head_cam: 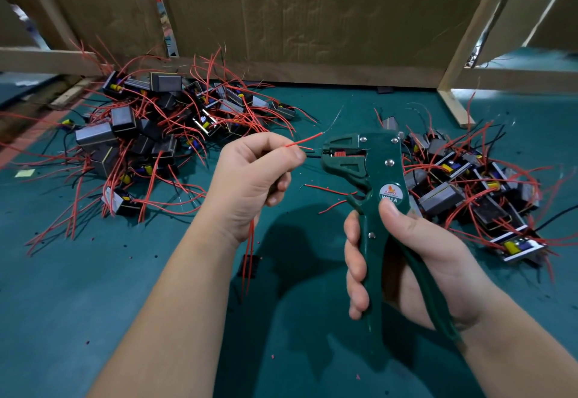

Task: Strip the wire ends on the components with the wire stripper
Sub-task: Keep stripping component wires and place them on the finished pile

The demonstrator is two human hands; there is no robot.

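Observation:
My right hand [406, 260] grips the handles of a dark green wire stripper [372, 178], held upright with its jaws pointing left. My left hand [253, 175] pinches thin wires between thumb and forefinger. A red wire [305, 140] sticks out up and to the right with a bare end. A black wire end [313, 156] reaches into the stripper's jaws. More red wires [249, 260] hang below my left hand; the component they belong to is hidden in my fist.
One pile of small black components with red wires [150, 135] lies at the left on the green table [93, 288]. A second pile [475, 188] lies at the right. Cardboard panels [312, 16] and wooden frame posts [453, 91] close off the back.

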